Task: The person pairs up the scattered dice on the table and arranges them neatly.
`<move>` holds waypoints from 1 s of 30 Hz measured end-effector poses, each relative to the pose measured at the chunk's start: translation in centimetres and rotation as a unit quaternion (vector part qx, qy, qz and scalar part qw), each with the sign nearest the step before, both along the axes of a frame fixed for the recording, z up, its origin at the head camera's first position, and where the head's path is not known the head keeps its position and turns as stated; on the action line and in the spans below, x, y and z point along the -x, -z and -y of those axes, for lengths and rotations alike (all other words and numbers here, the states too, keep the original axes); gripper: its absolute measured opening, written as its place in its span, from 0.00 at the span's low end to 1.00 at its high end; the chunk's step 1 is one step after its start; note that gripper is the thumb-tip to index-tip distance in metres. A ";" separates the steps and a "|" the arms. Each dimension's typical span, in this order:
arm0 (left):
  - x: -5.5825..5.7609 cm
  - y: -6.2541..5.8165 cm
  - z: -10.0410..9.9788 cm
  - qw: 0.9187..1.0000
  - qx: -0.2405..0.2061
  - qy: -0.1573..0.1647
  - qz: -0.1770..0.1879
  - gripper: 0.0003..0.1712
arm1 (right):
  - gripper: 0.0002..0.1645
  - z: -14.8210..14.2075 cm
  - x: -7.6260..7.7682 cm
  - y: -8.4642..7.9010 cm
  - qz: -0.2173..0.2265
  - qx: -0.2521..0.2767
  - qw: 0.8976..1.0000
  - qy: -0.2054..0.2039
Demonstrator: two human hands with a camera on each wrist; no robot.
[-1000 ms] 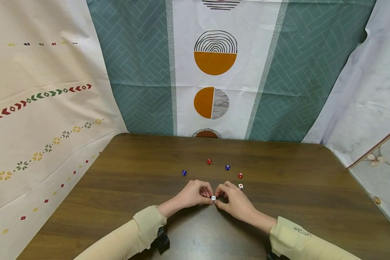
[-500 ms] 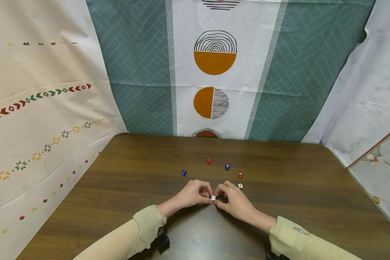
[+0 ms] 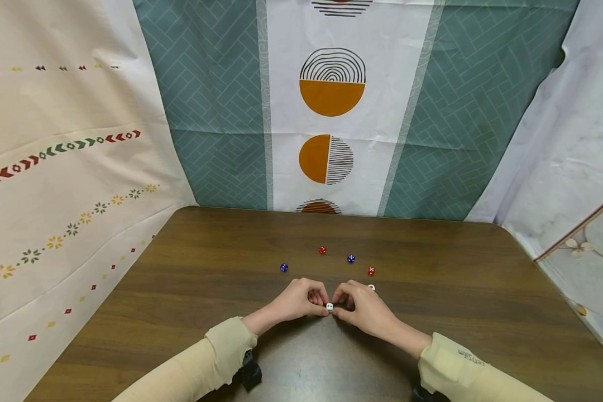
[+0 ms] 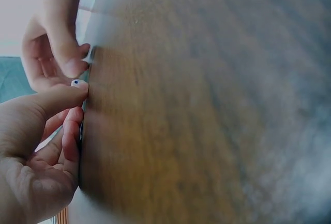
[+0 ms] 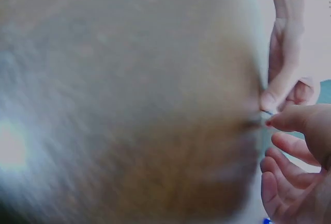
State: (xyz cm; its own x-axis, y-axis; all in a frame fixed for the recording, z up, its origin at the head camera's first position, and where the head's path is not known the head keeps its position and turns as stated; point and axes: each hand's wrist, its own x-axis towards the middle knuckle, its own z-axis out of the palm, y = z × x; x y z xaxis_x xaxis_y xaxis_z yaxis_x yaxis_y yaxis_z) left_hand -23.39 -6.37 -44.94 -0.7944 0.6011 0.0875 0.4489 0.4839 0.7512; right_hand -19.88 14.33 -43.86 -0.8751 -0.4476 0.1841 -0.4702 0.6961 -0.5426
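Note:
A small white die [image 3: 329, 306] stands near the table's middle, one face with two dark dots toward me. From its left side my left hand [image 3: 300, 300] pinches it between thumb and index finger. My right hand [image 3: 364, 308] comes in from the right, thumb and index fingertips right at the die's other side. In the left wrist view the white die [image 4: 78, 83] shows a blue dot just above the left thumb, with the right thumb tip close over it. The right wrist view has both thumbs nearly meeting, and fingers hide most of the die there.
Beyond the hands lie a blue die [image 3: 284, 268], a red die [image 3: 322, 250], a second blue die [image 3: 351, 259] and a second red die [image 3: 371, 271]. Another white die [image 3: 372, 287] peeks out behind my right hand. A patterned curtain [image 3: 221, 134] hangs behind the brown table [image 3: 206, 245].
My right hand has shifted very slightly to the right and now covers more of the white die behind it. The left hand and the pinched die keep their place.

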 end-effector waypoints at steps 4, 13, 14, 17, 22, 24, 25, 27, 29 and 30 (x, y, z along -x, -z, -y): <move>0.0 -0.1 0.0 1.000 0.000 -0.001 0.007 0.07 | 0.07 -0.7 0.5 -1.0 -0.002 0.007 1.000 0.009; 0.0 0.0 0.0 1.000 0.001 -0.002 0.014 0.07 | 0.10 -3.8 1.9 -2.2 -0.058 0.006 0.996 0.069; 0.0 0.0 0.0 1.000 0.001 -0.002 0.015 0.07 | 0.11 -4.1 1.9 -2.2 -0.060 0.005 0.995 0.076; 0.0 0.0 -0.1 1.000 0.000 -0.003 0.016 0.07 | 0.13 -5.2 2.1 -1.9 -0.064 -0.004 0.994 0.094; 0.0 0.0 -0.1 1.000 0.001 -0.003 0.014 0.07 | 0.15 -6.5 2.1 -1.2 -0.058 -0.017 0.992 0.112; 0.0 0.0 -0.1 1.000 0.003 -0.004 0.015 0.07 | 0.15 -6.9 2.1 -1.0 -0.051 -0.020 0.992 0.116; 0.0 0.0 -0.1 1.000 0.003 -0.004 0.015 0.07 | 0.15 -7.0 2.1 -1.0 -0.047 -0.022 0.992 0.117; 0.0 0.0 -0.1 1.000 0.003 -0.004 0.017 0.07 | 0.14 -7.2 2.2 -0.8 -0.038 -0.027 0.992 0.117; 0.0 0.0 -0.1 1.000 0.002 -0.005 0.018 0.07 | 0.13 -7.2 2.2 -0.7 -0.029 -0.031 0.992 0.116; 0.0 0.0 -0.1 1.000 0.002 -0.005 0.018 0.07 | 0.12 -7.2 2.2 -0.7 -0.025 -0.033 0.993 0.115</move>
